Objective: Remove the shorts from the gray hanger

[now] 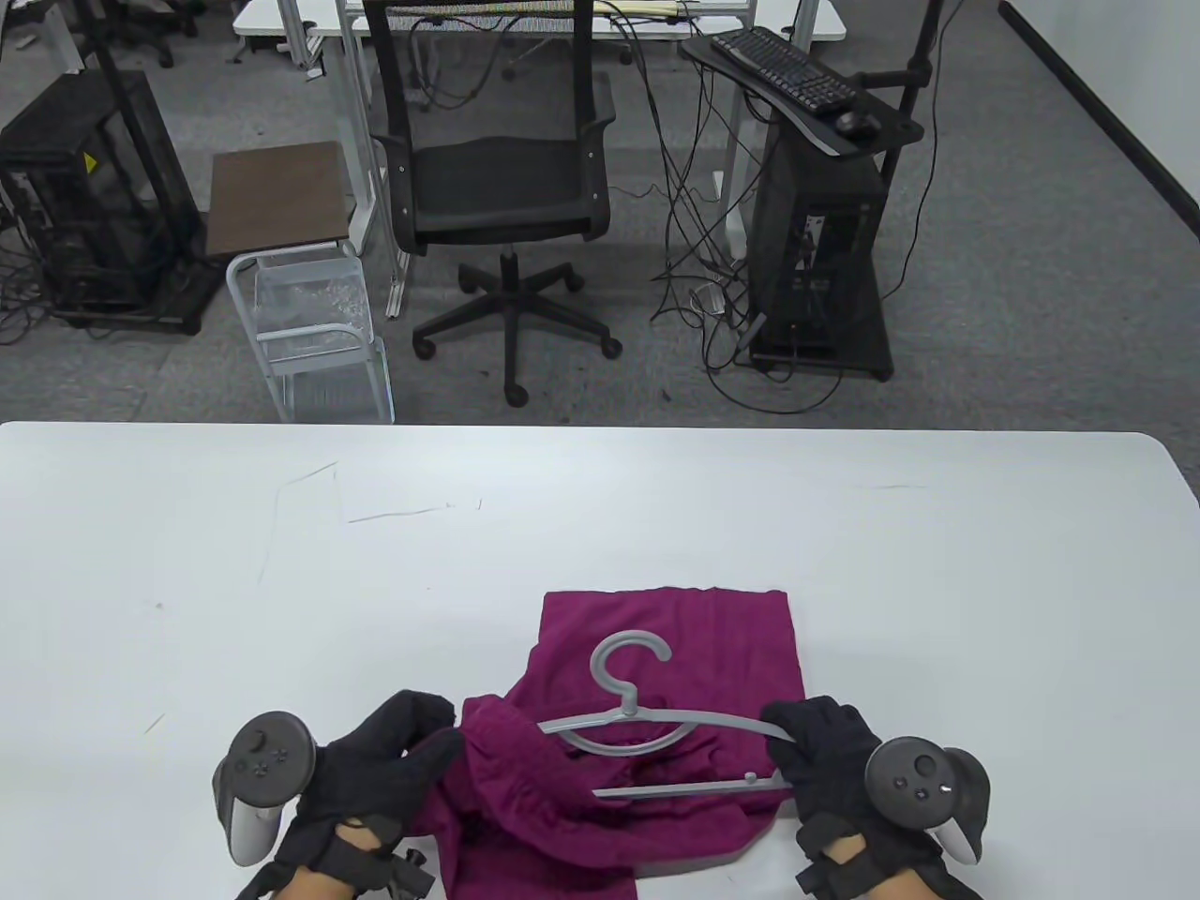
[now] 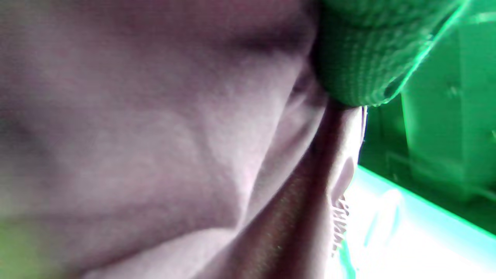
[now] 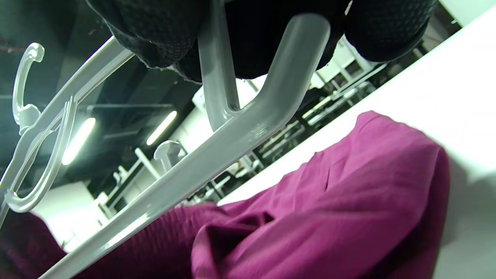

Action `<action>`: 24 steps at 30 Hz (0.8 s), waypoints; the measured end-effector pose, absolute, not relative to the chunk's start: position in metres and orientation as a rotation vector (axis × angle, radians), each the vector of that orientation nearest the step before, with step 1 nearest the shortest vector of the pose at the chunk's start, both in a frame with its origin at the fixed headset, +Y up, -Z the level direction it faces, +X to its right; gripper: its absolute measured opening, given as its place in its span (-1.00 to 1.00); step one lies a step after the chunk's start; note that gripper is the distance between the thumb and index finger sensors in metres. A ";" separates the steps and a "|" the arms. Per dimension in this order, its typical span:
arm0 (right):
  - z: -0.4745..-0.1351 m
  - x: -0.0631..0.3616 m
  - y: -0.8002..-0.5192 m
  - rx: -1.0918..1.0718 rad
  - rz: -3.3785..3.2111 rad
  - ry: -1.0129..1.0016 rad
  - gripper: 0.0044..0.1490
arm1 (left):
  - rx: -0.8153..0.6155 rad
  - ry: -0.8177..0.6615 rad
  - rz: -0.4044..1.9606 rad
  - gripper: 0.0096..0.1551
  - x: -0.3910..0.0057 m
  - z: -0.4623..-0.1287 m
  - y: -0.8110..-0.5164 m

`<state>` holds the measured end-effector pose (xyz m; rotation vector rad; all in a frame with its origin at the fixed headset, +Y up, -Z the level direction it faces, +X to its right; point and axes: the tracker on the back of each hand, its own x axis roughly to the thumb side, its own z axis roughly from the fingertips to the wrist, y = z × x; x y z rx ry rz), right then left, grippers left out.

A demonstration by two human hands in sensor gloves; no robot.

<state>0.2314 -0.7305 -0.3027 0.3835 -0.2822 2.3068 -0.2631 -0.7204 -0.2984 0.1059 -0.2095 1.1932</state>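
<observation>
Shorts are coming partly off the gray hanger: right hand fingers are gripping its end, left hand fingers are bunching fabric, bar not yet free.

Black knit gloves cover the left hand and right hand; grey button-studded trackers strapped on; bare wrists show.

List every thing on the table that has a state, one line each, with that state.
shorts: magenta, crumpled on the table, bunched up at the hanger's left end.
gray hanger: lifted off the table at its right end, left end in the fabric.
left hand: grips the bunched fabric.
right hand: fingers wrapped around the hanger's right end.
</observation>
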 end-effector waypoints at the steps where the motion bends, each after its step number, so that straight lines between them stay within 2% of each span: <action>1: -0.302 0.235 -0.729 0.365 2.293 -0.289 -0.42 | 0.129 -0.166 1.213 -0.62 -0.269 -0.298 -0.720; 5: -0.301 0.244 -0.726 0.340 2.271 -0.323 -0.42 | 0.186 -0.028 1.441 -0.61 -0.292 -0.295 -0.726; 8: -0.299 0.249 -0.725 0.316 2.218 -0.334 -0.42 | 0.211 -0.048 1.679 -0.59 -0.302 -0.295 -0.731; 10: -0.298 0.250 -0.725 0.307 2.183 -0.339 -0.42 | 0.240 -0.070 1.751 -0.51 -0.307 -0.294 -0.730; 17: -0.296 0.257 -0.723 0.237 2.167 -0.407 -0.41 | 0.378 -0.163 1.893 -0.37 -0.317 -0.287 -0.721; 21: -0.296 0.261 -0.723 0.202 2.117 -0.415 -0.41 | 0.509 -0.215 1.821 -0.34 -0.323 -0.279 -0.710; 24: -0.295 0.263 -0.724 0.182 2.089 -0.421 -0.41 | 0.548 -0.230 1.763 -0.34 -0.323 -0.275 -0.705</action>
